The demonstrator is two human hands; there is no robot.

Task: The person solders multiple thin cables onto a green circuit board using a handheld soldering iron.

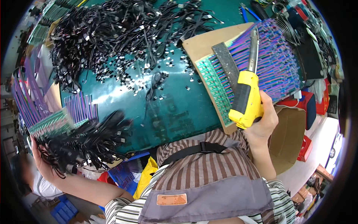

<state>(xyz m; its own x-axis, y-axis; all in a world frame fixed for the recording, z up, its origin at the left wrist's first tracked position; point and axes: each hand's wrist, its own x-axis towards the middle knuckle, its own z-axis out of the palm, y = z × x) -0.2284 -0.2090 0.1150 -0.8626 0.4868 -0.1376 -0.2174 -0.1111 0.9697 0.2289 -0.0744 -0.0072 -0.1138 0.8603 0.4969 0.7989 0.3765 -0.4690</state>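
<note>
My right hand [265, 121] is wrapped round a yellow-and-black hand tool [247, 98] with a long metal barrel, shaped like a heat gun. Its barrel points away from me, over a row of green circuit boards [215, 87] with purple-blue wires [274, 61]. Across those wires lies a dark flat bar [226, 63]. At the far left, my left hand [44, 168] grips a bundle of black cables [87, 140] from its outer side. Against the cables is a green circuit board panel [54, 122] with purple wires; most of my left fingers are hidden behind the bundle.
A big heap of black cables [108, 33] with white connectors covers the back left of the green table [179, 108]. Cardboard [203, 39] lies under the boards. Blue-handled pliers [250, 13] sit at the back. A cardboard box [286, 138] stands right; another person [43, 184] is at left.
</note>
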